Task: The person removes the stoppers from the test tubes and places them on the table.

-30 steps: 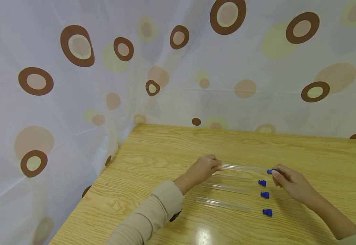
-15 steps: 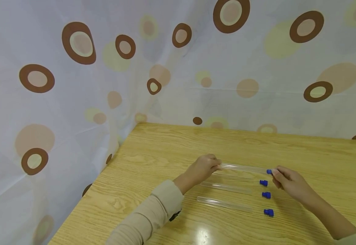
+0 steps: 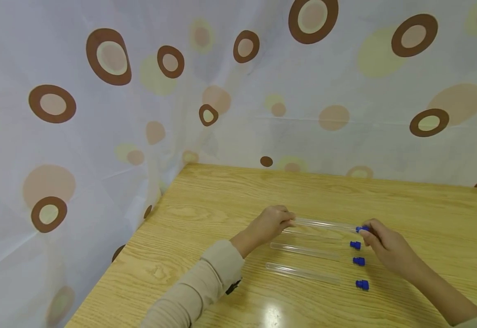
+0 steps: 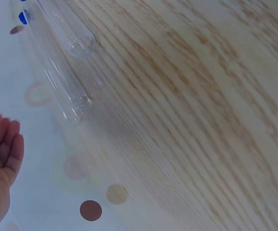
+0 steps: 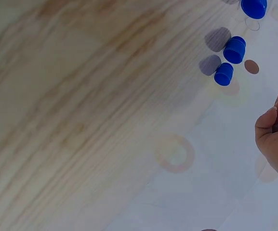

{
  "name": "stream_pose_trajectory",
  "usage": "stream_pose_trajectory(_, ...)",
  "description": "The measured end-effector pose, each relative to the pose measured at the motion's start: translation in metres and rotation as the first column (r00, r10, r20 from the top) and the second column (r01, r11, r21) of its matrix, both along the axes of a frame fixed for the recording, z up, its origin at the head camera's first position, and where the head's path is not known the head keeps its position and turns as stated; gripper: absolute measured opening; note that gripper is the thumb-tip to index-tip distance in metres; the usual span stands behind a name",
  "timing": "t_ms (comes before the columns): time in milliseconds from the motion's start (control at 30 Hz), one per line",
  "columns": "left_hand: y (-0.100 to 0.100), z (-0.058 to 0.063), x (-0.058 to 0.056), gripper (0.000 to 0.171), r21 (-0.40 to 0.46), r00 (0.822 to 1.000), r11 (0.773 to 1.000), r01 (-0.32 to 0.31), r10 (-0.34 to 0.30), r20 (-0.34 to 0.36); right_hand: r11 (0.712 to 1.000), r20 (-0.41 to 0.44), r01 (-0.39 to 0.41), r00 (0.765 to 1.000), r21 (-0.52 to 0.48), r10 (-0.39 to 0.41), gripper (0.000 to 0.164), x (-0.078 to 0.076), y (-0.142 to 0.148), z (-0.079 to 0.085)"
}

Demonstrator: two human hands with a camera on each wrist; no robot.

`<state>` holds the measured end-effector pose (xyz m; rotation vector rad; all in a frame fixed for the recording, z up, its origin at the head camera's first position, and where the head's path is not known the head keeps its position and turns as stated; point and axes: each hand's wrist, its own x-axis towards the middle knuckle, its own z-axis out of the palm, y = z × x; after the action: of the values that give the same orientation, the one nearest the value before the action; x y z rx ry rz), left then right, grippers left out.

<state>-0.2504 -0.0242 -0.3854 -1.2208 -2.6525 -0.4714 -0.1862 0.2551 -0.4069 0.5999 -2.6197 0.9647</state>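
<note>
My left hand (image 3: 268, 224) pinches the left end of a clear test tube (image 3: 324, 224), held a little above the table. At the tube's right end is a blue stopper (image 3: 361, 229), pinched between the thumb and fingers of my right hand (image 3: 390, 250). Whether the stopper is fully seated cannot be made out. In the left wrist view, the left hand (image 4: 1, 168) shows at the left edge with its fingers bent. The right wrist view has the right hand (image 5: 276, 132) at its right edge; what it holds is out of sight there.
Closer to me lie three more clear tubes, the nearest tube (image 3: 302, 273) being parallel to the others. Right of their ends are three blue stoppers, among them the nearest stopper (image 3: 362, 284). A dotted curtain (image 3: 230, 136) borders the wooden table (image 3: 205, 200) behind and at left.
My right thumb and fingers have shifted on the blue stopper, first back to the right, then left over it again. The left hand keeps its hold on the test tube.
</note>
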Motion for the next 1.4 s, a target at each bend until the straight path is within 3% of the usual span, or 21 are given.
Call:
stream_pose_trajectory(300, 0.001, 0.000, 0.002, 0.027, 0.001, 0.998, 1.000, 0.013, -0.013, -0.067, 0.999, -0.007, 0.044, 0.999, 0.003, -0.044, 0.022, 0.002, 0.001, 0.003)
stream_pose_trajectory(767, 0.002, -0.003, 0.005, 0.021, 0.054, 0.983, 0.997, 0.061, -0.051, -0.175, 0.997, 0.077, 0.055, 0.996, -0.062, -0.050, 0.029, 0.001, 0.004, 0.003)
stream_pose_trajectory(933, 0.002, -0.005, 0.005, 0.021, 0.049, 0.979, 0.996, 0.070, -0.059, -0.197, 0.996, 0.201, 0.051, 0.979, -0.075, -0.035, 0.034, 0.002, 0.004, 0.008)
stream_pose_trajectory(1067, 0.001, -0.005, 0.005, 0.020, 0.039, 0.976, 0.997, 0.072, -0.062, -0.210, 0.993, 0.357, 0.067, 0.934, -0.094, -0.029, 0.042, 0.003, 0.004, 0.013)
stream_pose_trajectory(1133, 0.002, -0.005, 0.004, 0.020, 0.033, 0.975, 0.997, 0.072, -0.064, -0.211, 0.992, 0.393, 0.075, 0.919, -0.098, -0.031, 0.045, 0.002, 0.004, 0.013)
stream_pose_trajectory(1200, 0.001, -0.005, 0.004, 0.021, 0.033, 0.977, 0.997, 0.074, -0.066, -0.201, 0.993, 0.366, 0.057, 0.931, -0.104, -0.015, 0.044, 0.002, 0.004, 0.012)
stream_pose_trajectory(1333, 0.001, -0.004, 0.003, 0.023, 0.040, 0.986, 0.997, 0.067, -0.060, -0.152, 0.995, 0.198, -0.025, 0.979, -0.097, 0.044, 0.033, 0.002, 0.003, 0.005)
stream_pose_trajectory(1400, 0.000, -0.004, 0.003, 0.024, 0.045, 0.991, 0.997, 0.063, -0.057, -0.122, 0.996, 0.133, -0.044, 0.990, -0.075, 0.053, 0.026, 0.003, 0.003, 0.004)
